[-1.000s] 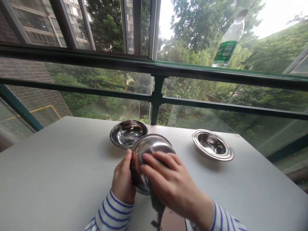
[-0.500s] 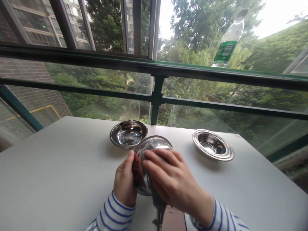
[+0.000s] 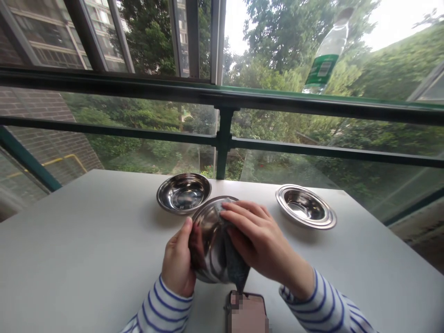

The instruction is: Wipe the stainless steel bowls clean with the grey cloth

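Tilted above the table, a shiny metal bowl [image 3: 208, 245] turns its rounded outside toward me. My left hand [image 3: 178, 261] grips its left rim, thumb on the outer side and the other fingers hidden behind. A dark grey cloth [image 3: 237, 263] lies against the bowl's right side, its lower corner hanging down. Over that cloth, my right hand [image 3: 260, 236] is closed, fingertips pressing it to the metal. Just beyond the held bowl, a second metal bowl [image 3: 183, 194] sits upright on the table.
To the right on the white table [image 3: 104, 259] stand metal bowls [image 3: 307, 206], seemingly nested. A phone [image 3: 248, 314], partly blurred out, lies below the held bowl. On the rail [image 3: 277, 104] beyond the table stands a plastic bottle [image 3: 326, 60] with a green label.
My right hand has slid slightly right and up across the bowl with the cloth, showing more of the bowl's surface. My left hand keeps its hold. The view has shifted slightly.
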